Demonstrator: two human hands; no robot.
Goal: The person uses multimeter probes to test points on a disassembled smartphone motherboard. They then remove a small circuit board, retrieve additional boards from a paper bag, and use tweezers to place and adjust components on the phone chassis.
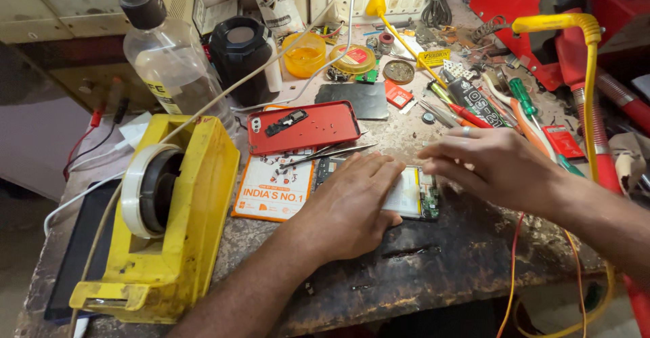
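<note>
Centrally, on the scarred dark workbench (433, 257), the left hand (352, 202) presses flat, fingers together, on an opened phone with bared circuit board (414, 194), while the right hand (494, 165) hovers just above its right end, fingers loosely spread.

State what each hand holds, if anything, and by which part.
Neither hand grips anything. The left hand lies flat on the opened phone, pressing its near left part. The right hand hovers over the phone's right end, fingers spread.
</note>
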